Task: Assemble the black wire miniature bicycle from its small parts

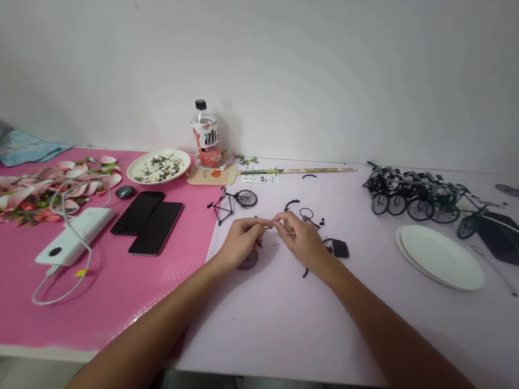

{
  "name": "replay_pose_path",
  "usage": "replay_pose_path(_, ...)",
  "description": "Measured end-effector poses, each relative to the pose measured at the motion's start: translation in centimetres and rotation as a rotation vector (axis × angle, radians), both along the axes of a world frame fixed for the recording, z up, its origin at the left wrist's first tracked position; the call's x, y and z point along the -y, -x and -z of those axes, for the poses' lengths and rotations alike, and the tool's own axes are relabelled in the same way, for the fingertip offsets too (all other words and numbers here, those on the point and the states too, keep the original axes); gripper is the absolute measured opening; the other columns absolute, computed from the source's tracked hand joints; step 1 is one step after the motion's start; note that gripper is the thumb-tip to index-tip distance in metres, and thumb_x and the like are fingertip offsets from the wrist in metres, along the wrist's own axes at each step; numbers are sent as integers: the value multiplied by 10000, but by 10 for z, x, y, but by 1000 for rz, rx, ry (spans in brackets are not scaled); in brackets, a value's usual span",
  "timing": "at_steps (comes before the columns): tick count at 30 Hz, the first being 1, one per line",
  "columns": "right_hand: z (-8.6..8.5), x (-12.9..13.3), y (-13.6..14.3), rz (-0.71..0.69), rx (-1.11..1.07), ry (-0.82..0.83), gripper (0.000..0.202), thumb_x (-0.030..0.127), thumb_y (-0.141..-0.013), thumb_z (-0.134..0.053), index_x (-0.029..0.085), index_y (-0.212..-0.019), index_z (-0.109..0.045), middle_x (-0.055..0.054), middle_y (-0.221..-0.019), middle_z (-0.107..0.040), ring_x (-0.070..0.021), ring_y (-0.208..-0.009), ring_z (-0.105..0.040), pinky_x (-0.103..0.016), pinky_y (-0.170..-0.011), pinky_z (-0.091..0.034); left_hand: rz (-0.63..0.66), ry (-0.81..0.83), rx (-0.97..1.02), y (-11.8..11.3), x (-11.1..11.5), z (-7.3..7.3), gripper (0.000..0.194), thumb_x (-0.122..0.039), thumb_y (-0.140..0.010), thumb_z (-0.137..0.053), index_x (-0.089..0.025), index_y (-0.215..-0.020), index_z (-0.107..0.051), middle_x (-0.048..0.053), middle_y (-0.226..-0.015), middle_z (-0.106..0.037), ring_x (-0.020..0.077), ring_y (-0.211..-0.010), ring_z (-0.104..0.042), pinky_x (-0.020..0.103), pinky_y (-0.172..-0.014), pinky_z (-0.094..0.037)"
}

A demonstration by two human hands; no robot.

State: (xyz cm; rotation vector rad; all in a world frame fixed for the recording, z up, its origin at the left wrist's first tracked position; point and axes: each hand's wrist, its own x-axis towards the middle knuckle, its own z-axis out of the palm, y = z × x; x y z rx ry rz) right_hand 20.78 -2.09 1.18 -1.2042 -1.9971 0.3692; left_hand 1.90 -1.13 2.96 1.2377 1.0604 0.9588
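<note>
My left hand (243,238) is closed around a small, thin dark part (259,243) that looks like a piece of a miniature bicycle. The fingertips of my right hand (300,237) are pinched together and meet those of the left; what lies between them is too small to make out. Under the left hand a round dark piece (249,261) is partly hidden. Beyond it lie a miniature bicycle frame (224,209) and a spoked wheel (246,198). Around the right hand are a curved black strip (292,202), a thin ring (306,213) and a flat black piece (340,249).
Several assembled miniature bicycles (417,193) stand at the right, behind stacked white plates (447,259). At left on the pink surface are two phones (155,229), a white power bank (74,237) with a cable, and artificial petals (50,186). A bottle (206,139) stands near the wall.
</note>
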Motion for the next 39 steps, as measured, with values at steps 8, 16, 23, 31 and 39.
replay_pose_path(8, 6, -5, -1, 107, 101, -198, 200, 347, -1046, -543, 233, -1041, -707, 45, -583, -565, -115, -469, -461, -239, -552, -357, -2, 24, 27, 1, 3, -5, 472, -312, -690, -592, -101, -1042, -826, -30, -597, -499, 96, -539, -463, 231, -534, -372)
replay_pose_path(16, 4, -5, -2, 101, 181, -378, 204, 253, -1039, -555, 238, -1046, -758, -15, -986, -825, -156, -723, -734, -260, -637, -472, -5, -9, 5, 0, 3, -3, 429, -298, -723, -608, -98, -1036, -823, -23, -598, -522, 99, -540, -484, 234, -545, -413)
replay_pose_path(23, 2, -4, -1, 162, 122, -343, 160, 244, -979, -581, 221, -967, -739, 5, -738, -739, -132, -571, -615, -261, -566, -401, -19, -118, -82, -1, 0, 4, 386, -270, -805, -638, -96, -1115, -790, 18, -703, -650, 115, -580, -584, 239, -579, -489)
replay_pose_path(31, 0, -4, 0, 79, -159, -43, 177, 361, -1001, -559, 218, -957, -653, 81, -576, -374, -118, -511, -411, -245, -556, -347, -14, -101, -79, -1, -1, 6, 354, -293, -843, -733, -95, -1134, -773, 84, -843, -770, 153, -681, -690, 265, -686, -557)
replay_pose_path(39, 0, -3, 4, -14, -208, 45, 208, 397, -1020, -549, 219, -1036, -655, 65, -626, -462, -123, -539, -394, -251, -565, -329, 52, -99, 6, -1, 2, 3, 395, -411, -810, -776, -110, -1065, -796, 70, -831, -764, 142, -680, -653, 279, -708, -550)
